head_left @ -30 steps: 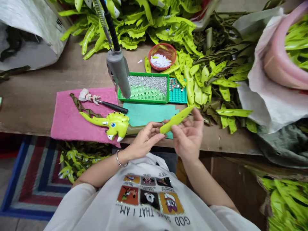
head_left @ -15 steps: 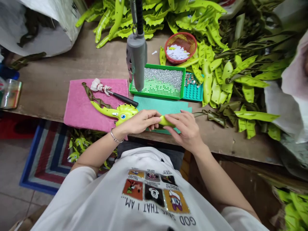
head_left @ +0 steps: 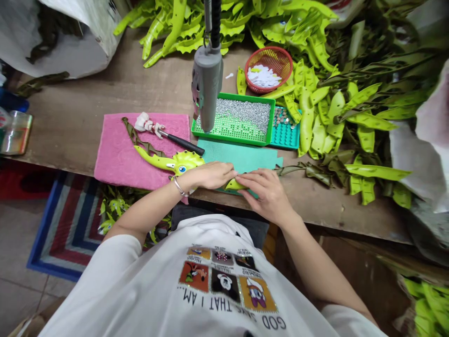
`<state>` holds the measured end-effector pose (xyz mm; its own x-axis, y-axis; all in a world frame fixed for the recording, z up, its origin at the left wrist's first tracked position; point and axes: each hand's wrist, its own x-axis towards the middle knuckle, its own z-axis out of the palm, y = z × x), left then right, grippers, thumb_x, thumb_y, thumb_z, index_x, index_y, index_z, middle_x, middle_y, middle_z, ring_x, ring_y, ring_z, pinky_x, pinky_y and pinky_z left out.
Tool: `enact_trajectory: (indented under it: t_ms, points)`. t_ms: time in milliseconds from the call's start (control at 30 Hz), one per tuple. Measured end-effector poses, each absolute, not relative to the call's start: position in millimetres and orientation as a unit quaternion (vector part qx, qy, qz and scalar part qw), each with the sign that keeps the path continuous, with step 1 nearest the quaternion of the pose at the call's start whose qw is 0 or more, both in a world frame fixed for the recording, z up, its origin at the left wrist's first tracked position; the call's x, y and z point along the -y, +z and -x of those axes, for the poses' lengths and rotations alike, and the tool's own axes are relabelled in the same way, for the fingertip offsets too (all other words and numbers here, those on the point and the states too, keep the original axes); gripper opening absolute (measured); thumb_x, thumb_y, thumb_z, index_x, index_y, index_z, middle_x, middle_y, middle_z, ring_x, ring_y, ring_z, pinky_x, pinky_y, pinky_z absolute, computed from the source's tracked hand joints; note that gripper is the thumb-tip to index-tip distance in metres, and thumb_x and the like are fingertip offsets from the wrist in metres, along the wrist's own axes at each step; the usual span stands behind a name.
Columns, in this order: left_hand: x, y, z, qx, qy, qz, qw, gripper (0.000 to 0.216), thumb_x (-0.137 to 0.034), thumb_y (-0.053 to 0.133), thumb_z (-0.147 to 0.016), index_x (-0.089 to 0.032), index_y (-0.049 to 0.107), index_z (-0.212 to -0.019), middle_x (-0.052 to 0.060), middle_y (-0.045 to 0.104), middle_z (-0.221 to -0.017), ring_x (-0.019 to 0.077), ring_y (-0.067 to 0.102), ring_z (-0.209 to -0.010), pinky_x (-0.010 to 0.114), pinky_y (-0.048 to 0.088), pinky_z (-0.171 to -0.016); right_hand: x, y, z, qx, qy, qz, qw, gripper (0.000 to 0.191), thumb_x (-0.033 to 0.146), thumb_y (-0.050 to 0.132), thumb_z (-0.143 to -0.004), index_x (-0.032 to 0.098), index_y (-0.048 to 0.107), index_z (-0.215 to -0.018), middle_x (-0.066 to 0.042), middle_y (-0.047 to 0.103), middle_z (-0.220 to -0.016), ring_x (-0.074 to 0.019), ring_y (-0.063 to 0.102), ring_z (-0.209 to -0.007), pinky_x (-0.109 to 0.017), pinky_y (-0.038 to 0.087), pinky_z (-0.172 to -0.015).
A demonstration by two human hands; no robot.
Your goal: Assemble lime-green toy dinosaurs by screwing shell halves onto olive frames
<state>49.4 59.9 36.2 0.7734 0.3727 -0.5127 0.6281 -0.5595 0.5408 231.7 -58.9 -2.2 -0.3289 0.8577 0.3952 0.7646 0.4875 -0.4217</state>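
Note:
At the table's front edge, both hands meet over a yellow-green plastic piece (head_left: 234,185), which fingers partly cover. My left hand (head_left: 214,175) has its fingertips pressed together at the far side of the piece. My right hand (head_left: 265,191) closes on it from the right, fingers over the top. An olive-brown strip (head_left: 289,167) runs out to the right from under the right hand. Beside the left wrist lies a yellow-green toy creature's head (head_left: 189,162) with a blue eye. Under the hands is a teal mat (head_left: 231,154).
A grey powered screwdriver (head_left: 207,89) hangs over the table. Behind the mat stand a green tray (head_left: 271,119) of small screws, a teal tray (head_left: 286,138) and a red basket (head_left: 289,70). A black-handled tool (head_left: 184,144) lies on a pink towel (head_left: 112,154). Yellow-green parts (head_left: 305,126) pile right.
The plastic piece has been lowered and tilted near the mat. My left hand has turned palm down, and my right hand has shifted slightly downward. The camera view has shifted a little.

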Motion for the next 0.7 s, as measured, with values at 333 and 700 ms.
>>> enact_trajectory:
  t_ms: [333,700]
  points:
    - [-66.8,31.9,-49.8,-0.273,-0.169,-0.830,0.456,0.045,-0.038,0.029,-0.099,-0.015,0.057,-0.072,0.002,0.056,-0.070,0.0144,0.046,-0.067,0.027,0.034,-0.065,59.8,-0.8,-228.6,0.807,0.126,0.481,0.319,0.028,0.020,0.062,-0.090,0.021,0.069,-0.117,-0.010,0.074,-0.104,-0.0221,0.061,-0.090,-0.041,0.051,-0.082]
    - [-71.6,31.4,-46.0,-0.214,-0.176,-0.809,0.519,0.055,-0.063,0.048,-0.084,-0.012,0.066,-0.091,0.001,0.057,-0.074,0.0138,0.046,-0.067,0.025,0.033,-0.061,60.7,-1.2,-222.3,0.786,0.132,0.513,0.317,0.025,0.019,0.059,-0.090,0.022,0.070,-0.112,-0.011,0.069,-0.103,-0.0235,0.061,-0.094,-0.043,0.053,-0.082]
